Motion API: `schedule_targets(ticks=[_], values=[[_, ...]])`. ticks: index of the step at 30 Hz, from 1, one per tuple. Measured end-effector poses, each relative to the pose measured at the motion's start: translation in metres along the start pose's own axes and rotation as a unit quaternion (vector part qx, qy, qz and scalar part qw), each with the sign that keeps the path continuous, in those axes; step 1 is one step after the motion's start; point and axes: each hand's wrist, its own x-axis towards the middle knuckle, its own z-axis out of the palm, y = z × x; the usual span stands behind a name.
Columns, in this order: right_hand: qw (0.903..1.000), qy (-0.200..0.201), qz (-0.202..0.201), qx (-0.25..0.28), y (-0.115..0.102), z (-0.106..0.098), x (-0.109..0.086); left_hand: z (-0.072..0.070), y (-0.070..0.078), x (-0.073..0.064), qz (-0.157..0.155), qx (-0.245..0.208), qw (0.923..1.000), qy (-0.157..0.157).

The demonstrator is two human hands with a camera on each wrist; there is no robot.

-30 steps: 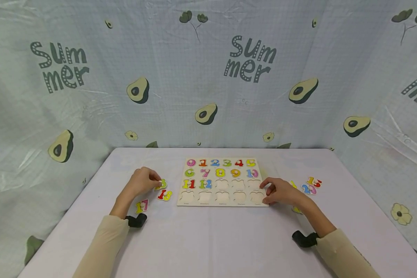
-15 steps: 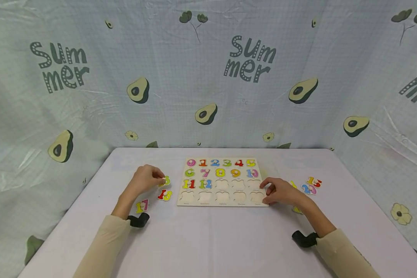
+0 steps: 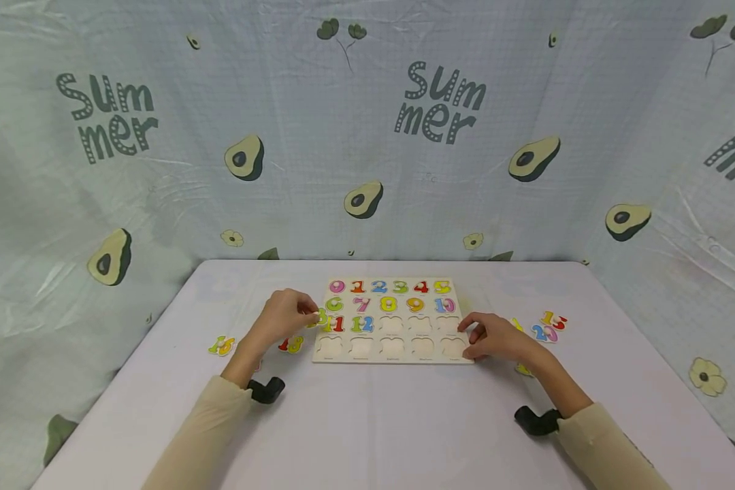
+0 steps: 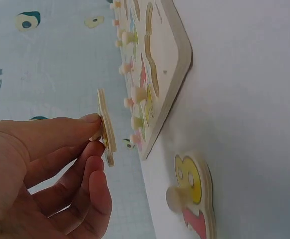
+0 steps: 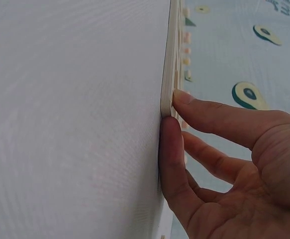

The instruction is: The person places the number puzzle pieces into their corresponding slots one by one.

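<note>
My left hand [image 3: 284, 316] pinches a wooden number puzzle piece [image 3: 322, 317] between thumb and fingertips, a green 3 showing on it. This piece [image 4: 106, 132] is seen edge-on, raised above the table, in the left wrist view. In the head view it overlaps the left edge of the wooden number puzzle board [image 3: 346, 361]. Numbers 0 to 12 sit in the board; the slots after them are bare. My right hand [image 3: 493, 337] grips the board's right edge near the front corner, thumb [image 5: 182, 97] on top and a finger against the side.
Below the left hand lies a red-and-yellow 18 piece [image 3: 292, 344]. A 16 piece [image 3: 222, 346] is further left. Right of the board are a 15 piece [image 3: 554, 320], a 20 piece [image 3: 544, 333] and yellow pieces partly behind the right arm. A printed curtain [image 3: 367, 136] hangs behind the table.
My left hand has carried the puzzle piece rightward to the board's left edge. The 16 piece has come into view, and the forearm now mostly hides the 17 piece. The right hand stays put.
</note>
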Motion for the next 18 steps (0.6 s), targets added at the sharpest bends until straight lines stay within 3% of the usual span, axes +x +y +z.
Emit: schedule_targets(ticks=[8, 18], values=[[1.0, -0.003, 0.0, 0.0, 0.001, -0.001, 0.003, 0.022, 0.02, 0.009, 0.037, -0.019, 0.9991, 0.001], [1.0, -0.006, -0.006, 0.003, 0.002, -0.001, 0.003, 0.049, 0.054, 0.025, 0.062, -0.055, 0.9965, -0.011]])
